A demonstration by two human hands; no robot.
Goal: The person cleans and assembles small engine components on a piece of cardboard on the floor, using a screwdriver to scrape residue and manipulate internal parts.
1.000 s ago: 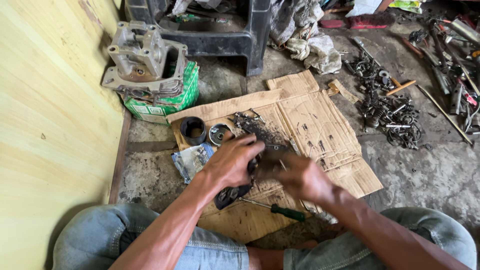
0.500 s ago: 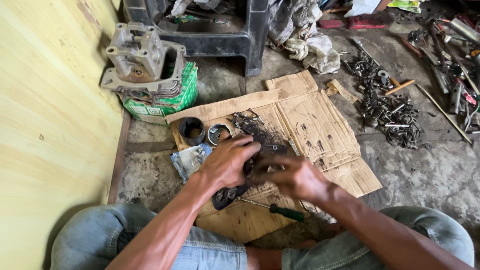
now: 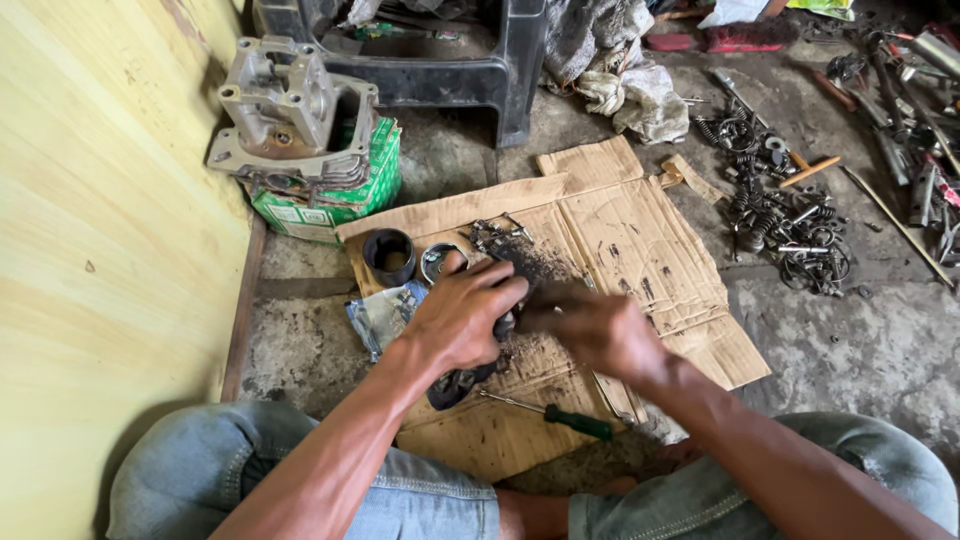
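My left hand and my right hand meet over a flattened, oil-stained cardboard sheet. Between them they grip a small dark greasy part, mostly hidden by the fingers. A dark rag or part lies just below my left hand. A green-handled screwdriver lies on the cardboard near my knees. A dark cylindrical sleeve and a round metal piece stand just beyond my left hand.
A grey metal engine casting sits on a green box by the yellow wall. A black plastic stool and rags are behind. Springs and small parts and tools litter the concrete at right.
Both hands stay together over the cardboard; the right hand has shifted slightly and is blurred with motion. The view has tilted a little.
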